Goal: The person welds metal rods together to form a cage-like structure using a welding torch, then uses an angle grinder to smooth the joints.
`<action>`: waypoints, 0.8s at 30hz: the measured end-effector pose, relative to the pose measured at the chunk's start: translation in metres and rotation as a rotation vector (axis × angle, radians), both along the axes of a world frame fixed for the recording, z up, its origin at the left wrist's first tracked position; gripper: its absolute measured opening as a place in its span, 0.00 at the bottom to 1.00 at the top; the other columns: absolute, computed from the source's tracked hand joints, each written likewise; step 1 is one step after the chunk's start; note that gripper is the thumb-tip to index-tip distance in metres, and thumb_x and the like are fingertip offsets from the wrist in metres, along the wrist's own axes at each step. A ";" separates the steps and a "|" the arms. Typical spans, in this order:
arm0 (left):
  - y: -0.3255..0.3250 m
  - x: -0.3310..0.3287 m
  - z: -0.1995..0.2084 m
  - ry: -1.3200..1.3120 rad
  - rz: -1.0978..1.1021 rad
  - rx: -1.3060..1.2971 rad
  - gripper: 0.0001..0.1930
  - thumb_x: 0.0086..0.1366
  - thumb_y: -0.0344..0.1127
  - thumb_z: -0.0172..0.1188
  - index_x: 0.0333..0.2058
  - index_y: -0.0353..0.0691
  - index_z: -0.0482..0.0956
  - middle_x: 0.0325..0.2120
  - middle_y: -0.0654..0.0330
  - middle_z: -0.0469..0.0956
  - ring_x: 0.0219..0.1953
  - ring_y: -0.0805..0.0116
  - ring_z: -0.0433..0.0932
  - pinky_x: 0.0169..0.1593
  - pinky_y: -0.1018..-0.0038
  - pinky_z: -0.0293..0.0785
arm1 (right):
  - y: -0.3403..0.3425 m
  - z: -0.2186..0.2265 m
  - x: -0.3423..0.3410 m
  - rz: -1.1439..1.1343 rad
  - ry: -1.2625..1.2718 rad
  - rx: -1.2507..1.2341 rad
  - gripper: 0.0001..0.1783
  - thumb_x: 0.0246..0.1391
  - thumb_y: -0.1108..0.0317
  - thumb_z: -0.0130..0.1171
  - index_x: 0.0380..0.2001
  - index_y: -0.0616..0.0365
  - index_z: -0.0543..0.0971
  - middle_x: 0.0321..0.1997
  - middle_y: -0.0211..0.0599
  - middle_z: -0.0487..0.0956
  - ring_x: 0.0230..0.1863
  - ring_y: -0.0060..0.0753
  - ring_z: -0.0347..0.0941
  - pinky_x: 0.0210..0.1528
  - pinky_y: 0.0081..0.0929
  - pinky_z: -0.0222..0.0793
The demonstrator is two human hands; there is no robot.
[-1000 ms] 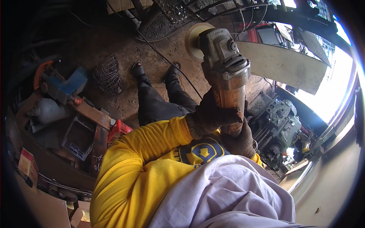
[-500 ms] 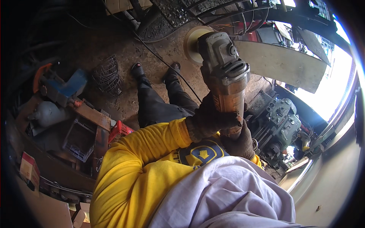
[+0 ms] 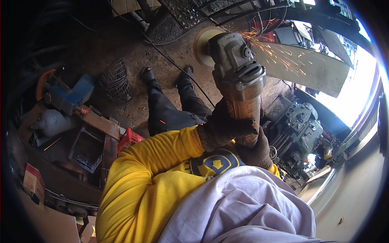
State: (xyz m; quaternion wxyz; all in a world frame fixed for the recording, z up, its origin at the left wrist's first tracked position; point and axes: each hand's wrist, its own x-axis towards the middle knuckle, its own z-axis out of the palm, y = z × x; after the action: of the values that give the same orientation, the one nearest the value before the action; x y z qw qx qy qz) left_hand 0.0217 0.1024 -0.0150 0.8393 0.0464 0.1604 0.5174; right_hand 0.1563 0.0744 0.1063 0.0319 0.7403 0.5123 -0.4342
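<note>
I hold an angle grinder [image 3: 238, 77] with a grey metal head and a worn orange body, disc end pointing away from me. My left hand [image 3: 225, 128], in a dark knitted glove, is closed round its body. Lower on the rear handle, my gloved right hand [image 3: 259, 153] is wrapped round the grip, its fingers partly hidden. The pale round disc [image 3: 201, 47] sits at the left of the head, near dark metal bars [image 3: 243, 17]. Orange sparks [image 3: 279, 52] fly off to the right. What the disc touches is hidden behind the head.
A black cable [image 3: 178, 69] crosses the floor. At left are a wire basket [image 3: 116, 81], a blue machine part [image 3: 71, 94] and a dark crate [image 3: 86, 150]. Right of me stand a pale board [image 3: 312, 69] and a grey-green machine [image 3: 300, 131]. A person's legs [image 3: 170, 109] show ahead.
A large spray of orange sparks now shoots right from the disc, where only a few showed before. The grinder has shifted very slightly left; both hands keep their hold.
</note>
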 end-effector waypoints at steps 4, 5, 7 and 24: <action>0.003 0.000 0.002 0.020 0.015 0.026 0.38 0.51 0.36 0.72 0.59 0.39 0.63 0.48 0.57 0.72 0.52 0.64 0.75 0.57 0.64 0.74 | 0.002 0.001 0.003 0.009 0.044 0.007 0.36 0.46 0.77 0.69 0.59 0.61 0.67 0.54 0.42 0.78 0.54 0.33 0.76 0.57 0.33 0.72; 0.003 0.000 0.003 0.029 0.016 0.030 0.39 0.51 0.36 0.72 0.59 0.39 0.63 0.48 0.57 0.72 0.52 0.64 0.75 0.57 0.64 0.74 | 0.002 0.000 0.003 0.013 0.050 0.013 0.36 0.46 0.78 0.69 0.59 0.61 0.67 0.54 0.42 0.78 0.54 0.33 0.76 0.57 0.33 0.72; 0.003 0.001 0.002 0.047 0.044 0.044 0.39 0.51 0.36 0.73 0.59 0.39 0.63 0.48 0.57 0.73 0.51 0.64 0.75 0.56 0.64 0.75 | 0.002 -0.001 0.002 0.012 0.053 0.015 0.35 0.46 0.78 0.69 0.58 0.61 0.67 0.54 0.43 0.78 0.54 0.33 0.76 0.57 0.33 0.72; 0.004 -0.002 0.004 -0.001 0.001 0.022 0.39 0.51 0.35 0.72 0.60 0.39 0.62 0.48 0.56 0.74 0.52 0.61 0.77 0.56 0.62 0.75 | 0.008 0.007 -0.008 0.001 -0.067 -0.002 0.36 0.45 0.74 0.73 0.57 0.60 0.69 0.52 0.42 0.79 0.53 0.33 0.77 0.56 0.34 0.72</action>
State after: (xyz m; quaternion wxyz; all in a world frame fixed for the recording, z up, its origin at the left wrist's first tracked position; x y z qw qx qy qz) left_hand 0.0199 0.1067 -0.0106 0.8387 0.0553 0.1542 0.5194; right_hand 0.1480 0.0822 0.1131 0.0502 0.7541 0.5109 -0.4096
